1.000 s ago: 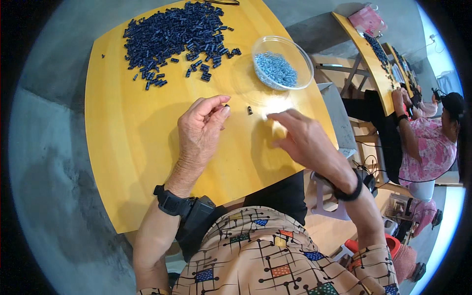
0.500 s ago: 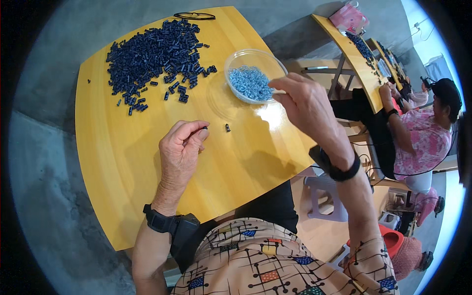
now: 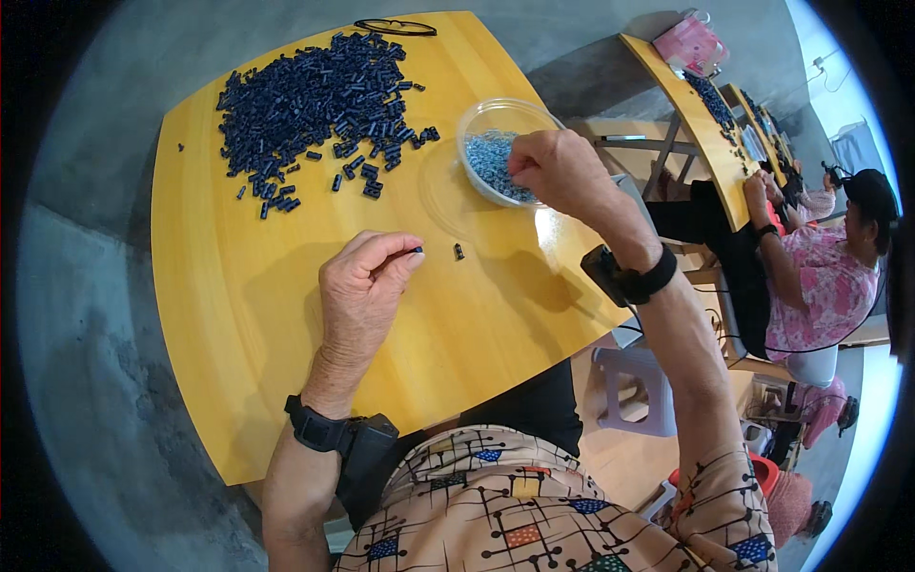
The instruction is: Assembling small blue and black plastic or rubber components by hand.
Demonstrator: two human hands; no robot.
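My left hand pinches a small dark plastic piece between thumb and forefinger, just above the table. One similar dark piece stands by itself on the wood, right of those fingertips. My right hand reaches into a round clear plastic bowl at its right side, fingers bunched together. Inside the bowl lies a heap of small shiny bluish metal parts, too fine to name. Whether my right fingertips hold one of them is hidden.
A big pile of dark plastic pieces covers the table's far left, with several strays at its near edge. Black-framed glasses lie at the far edge. To the right, a person in a pink top sits at another table; a pale plastic stool stands nearer.
My right hand has moved from the bowl's right rim inward and down to the metal parts. My left hand keeps its pinch. The whole view has shifted slightly.
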